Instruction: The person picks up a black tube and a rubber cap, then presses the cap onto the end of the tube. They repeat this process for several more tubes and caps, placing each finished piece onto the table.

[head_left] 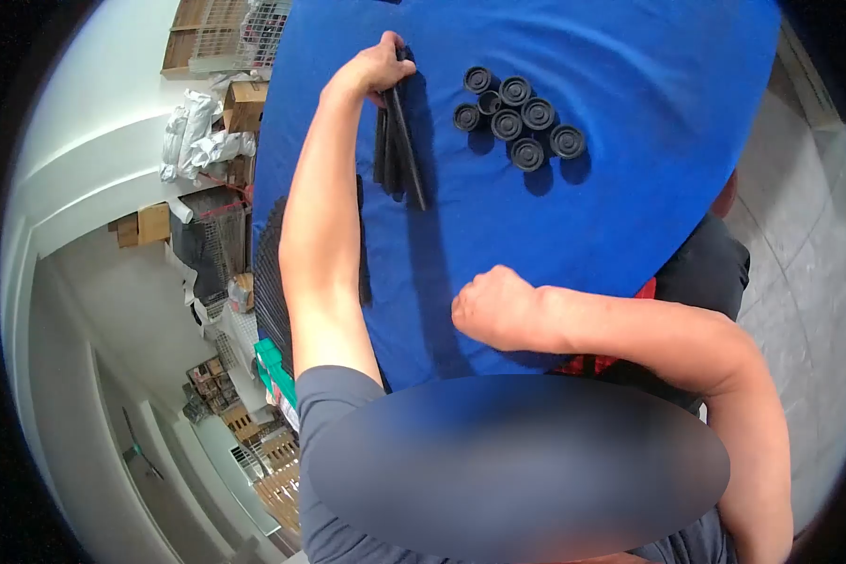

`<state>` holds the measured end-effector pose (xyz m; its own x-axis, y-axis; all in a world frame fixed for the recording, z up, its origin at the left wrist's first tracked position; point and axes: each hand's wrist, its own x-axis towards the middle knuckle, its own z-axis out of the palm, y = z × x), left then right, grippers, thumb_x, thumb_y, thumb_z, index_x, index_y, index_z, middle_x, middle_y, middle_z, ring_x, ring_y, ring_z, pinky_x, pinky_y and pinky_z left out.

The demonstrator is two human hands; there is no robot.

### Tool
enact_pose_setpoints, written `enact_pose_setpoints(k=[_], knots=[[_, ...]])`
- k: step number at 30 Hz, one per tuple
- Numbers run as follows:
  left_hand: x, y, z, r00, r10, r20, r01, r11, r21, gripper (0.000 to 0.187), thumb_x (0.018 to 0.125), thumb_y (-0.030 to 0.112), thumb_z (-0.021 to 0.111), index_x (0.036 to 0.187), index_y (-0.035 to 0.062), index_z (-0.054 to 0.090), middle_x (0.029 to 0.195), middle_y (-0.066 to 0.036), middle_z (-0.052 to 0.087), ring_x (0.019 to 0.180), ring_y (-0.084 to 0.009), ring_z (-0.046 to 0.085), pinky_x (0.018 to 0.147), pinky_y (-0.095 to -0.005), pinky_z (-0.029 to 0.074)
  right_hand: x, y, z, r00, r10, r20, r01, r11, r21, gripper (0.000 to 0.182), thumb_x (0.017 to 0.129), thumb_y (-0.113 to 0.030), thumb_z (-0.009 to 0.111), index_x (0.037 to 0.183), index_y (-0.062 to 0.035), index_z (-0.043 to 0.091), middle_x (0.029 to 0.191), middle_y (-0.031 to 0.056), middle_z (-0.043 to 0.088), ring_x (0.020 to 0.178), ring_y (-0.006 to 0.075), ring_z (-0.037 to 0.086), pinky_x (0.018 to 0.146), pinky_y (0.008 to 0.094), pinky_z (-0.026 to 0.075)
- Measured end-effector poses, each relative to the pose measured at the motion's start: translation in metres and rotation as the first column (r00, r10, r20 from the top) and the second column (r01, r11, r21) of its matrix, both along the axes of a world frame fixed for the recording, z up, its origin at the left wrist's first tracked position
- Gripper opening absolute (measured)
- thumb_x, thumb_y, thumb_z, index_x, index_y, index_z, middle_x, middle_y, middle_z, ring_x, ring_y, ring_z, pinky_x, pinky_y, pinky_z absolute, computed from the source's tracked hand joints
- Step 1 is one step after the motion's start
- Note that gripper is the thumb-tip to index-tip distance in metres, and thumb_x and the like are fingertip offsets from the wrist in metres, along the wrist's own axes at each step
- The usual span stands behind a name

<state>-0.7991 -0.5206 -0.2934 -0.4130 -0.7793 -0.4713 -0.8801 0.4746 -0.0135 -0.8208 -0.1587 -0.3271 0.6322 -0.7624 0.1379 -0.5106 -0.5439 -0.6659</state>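
Observation:
At the upper left of the blue cloth, my left hand (pixel 383 70) reaches out, its fingers closed round the far end of a long black tube (pixel 406 150). Other black tubes (pixel 385 155) lie alongside it, partly under that hand. Much nearer my body, my right hand (pixel 498 308) is curled into a fist over the cloth, back of the hand up; its palm side is hidden. To the right of my left hand stands a group of several short round black caps (pixel 508 124) with ringed tops, one of them (pixel 490 102) showing a hollow end.
The blue cloth (pixel 611 56) covers the table. A black ribbed item (pixel 273 273) lies at its left edge, partly behind my left arm, by a green object (pixel 274 371). Cardboard boxes (pixel 245 105) and white wrapped bundles (pixel 193 136) stand beyond. Tiled floor (pixel 799 226) shows at right.

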Motion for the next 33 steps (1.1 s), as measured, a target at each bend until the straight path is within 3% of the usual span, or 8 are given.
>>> enact_pose_setpoints(k=[3, 6, 9, 13, 22, 27, 28, 33], knots=[[0.019, 0.032, -0.001, 0.997, 0.062, -0.053, -0.065, 0.996, -0.056, 0.057, 0.091, 0.033, 0.069, 0.138, 0.0082, 0.048, 0.112, -0.024, 0.07, 0.091, -0.0373, 0.074, 0.061, -0.0485, 0.065, -0.013, -0.013, 0.006, 0.979, -0.197, 0.05, 0.199, 0.979, -0.044, 0.008, 0.076, -0.012, 0.07, 0.079, -0.0078, 0.076, 0.08, 0.0142, 0.076, 0.077, 0.0301, 0.077, 0.062, 0.044, 0.061], [0.048, 0.065, -0.013, 0.997, -0.033, -0.07, 0.018, 0.98, -0.2, 0.052, 0.088, 0.035, 0.069, 0.13, 0.0079, 0.053, 0.102, -0.026, 0.073, 0.092, -0.0426, 0.073, 0.071, -0.0506, 0.063, -0.018, -0.03, 0.002, 0.881, -0.46, 0.107, 0.469, 0.879, -0.086, 0.024, 0.078, -0.008, 0.068, 0.098, 0.0056, 0.066, 0.08, 0.0176, 0.071, 0.071, 0.0309, 0.074, 0.057, 0.0424, 0.06], [0.066, 0.111, -0.013, 0.994, -0.064, -0.087, 0.038, 0.96, -0.276, 0.049, 0.088, 0.037, 0.066, 0.126, 0.008, 0.055, 0.101, -0.029, 0.072, 0.097, -0.0492, 0.07, 0.086, -0.0547, 0.056, -0.026, -0.033, -0.001, 0.867, -0.487, 0.106, 0.497, 0.862, -0.102, 0.056, 0.084, -0.013, 0.069, 0.127, 0.0183, 0.053, 0.084, 0.0202, 0.069, 0.071, 0.0322, 0.073, 0.057, 0.0421, 0.06], [0.08, 0.173, -0.01, 0.99, 0.059, -0.129, -0.095, 0.951, -0.296, 0.042, 0.09, 0.031, 0.063, 0.12, 0.0027, 0.056, 0.104, -0.033, 0.07, 0.1, -0.052, 0.068, 0.091, -0.0572, 0.055, -0.022, -0.023, -0.002, 0.927, -0.375, 0.013, 0.375, 0.927, -0.009, 0.084, 0.087, -0.031, 0.078, 0.139, 0.0228, 0.042, 0.084, 0.022, 0.07, 0.073, 0.0333, 0.074, 0.059, 0.0431, 0.06], [0.097, 0.214, 0.007, 0.975, 0.18, -0.13, -0.205, 0.955, -0.213, 0.057, 0.099, 0.05, 0.052, 0.128, 0.0017, 0.059, 0.108, -0.031, 0.072, 0.105, -0.0483, 0.068, 0.097, -0.0539, 0.051, 0.007, -0.006, 0.002, 0.973, -0.225, -0.061, 0.229, 0.969, 0.089, 0.087, 0.086, -0.021, 0.07, 0.146, 0.0249, 0.029, 0.075, 0.0254, 0.07, 0.066, 0.0384, 0.072, 0.061, 0.0485, 0.06], [0.139, 0.209, 0.014, 0.815, 0.437, -0.381, -0.528, 0.831, -0.174, 0.072, 0.101, 0.062, 0.045, 0.145, 0.0061, 0.055, 0.109, -0.025, 0.074, 0.096, -0.0385, 0.074, 0.094, -0.0469, 0.052, 0.007, -0.013, -0.002, 0.966, -0.256, 0.026, 0.247, 0.951, 0.186, 0.086, 0.083, -0.011, 0.063, 0.149, 0.0258, 0.02, 0.076, 0.0302, 0.069, 0.067, 0.0418, 0.072, 0.062, 0.0523, 0.059], [0.153, 0.215, 0.012, 0.751, 0.505, -0.425, -0.595, 0.796, -0.106, 0.071, 0.102, 0.063, 0.043, 0.147, 0.0085, 0.053, 0.121, -0.028, 0.07, 0.119, -0.0482, 0.062, 0.103, -0.0525, 0.047, 0.006, -0.013, -0.006, 0.957, -0.286, 0.039, 0.276, 0.945, 0.174, 0.086, 0.084, -0.012, 0.063, 0.148, 0.0268, 0.02, 0.076, 0.031, 0.069, 0.068, 0.0425, 0.072, 0.062, 0.0529, 0.059], [0.204, 0.276, -0.018, 0.661, 0.469, -0.586, -0.615, 0.786, -0.065, 0.07, 0.094, 0.048, 0.072, 0.139, -0.0042, 0.057, 0.088, -0.014, 0.071, 0.081, -0.027, 0.069, 0.079, -0.0401, 0.054, -0.014, -0.02, -0.01, 0.923, -0.379, 0.062, 0.363, 0.914, 0.182, 0.085, 0.089, -0.019, 0.067, 0.144, 0.0289, 0.023, 0.078, 0.0321, 0.069, 0.071, 0.0464, 0.071, 0.065, 0.0528, 0.06]])
